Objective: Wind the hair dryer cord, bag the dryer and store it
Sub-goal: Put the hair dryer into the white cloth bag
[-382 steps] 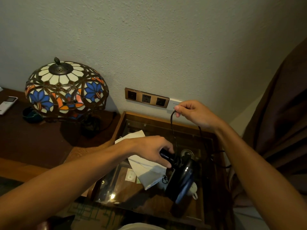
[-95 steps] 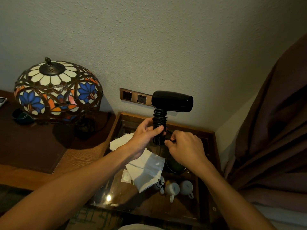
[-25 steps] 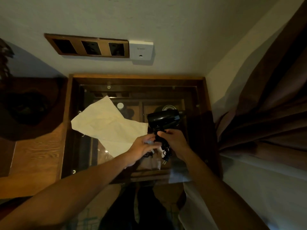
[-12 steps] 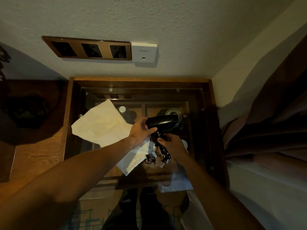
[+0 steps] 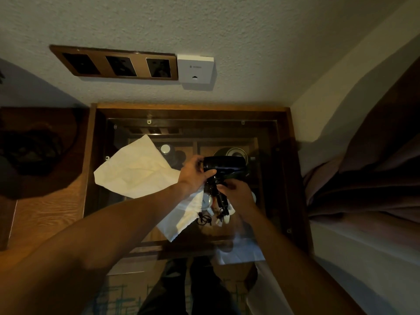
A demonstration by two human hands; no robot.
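I hold a black hair dryer [image 5: 223, 167] over the glass-topped side table [image 5: 283, 155]. My left hand [image 5: 193, 172] grips the rear end of its barrel. My right hand [image 5: 237, 194] is closed around the handle, where the black cord [image 5: 219, 198] is wound. The plug [image 5: 219, 220] dangles just below the handle. A white cloth bag [image 5: 138, 171] lies flat on the glass to the left, its lower part passing under my left wrist.
A brass socket strip [image 5: 116, 63] and a white wall box [image 5: 196, 70] sit on the wall above the table. Cups and a round item show beneath the glass. Brown curtains [image 5: 375, 167] hang on the right. A lower wooden surface [image 5: 45, 214] lies left.
My view has tipped down from the lamp and wall onto the table. The dryer came down from upright in front of the sockets; my left hand moved from the handle to the barrel's rear.
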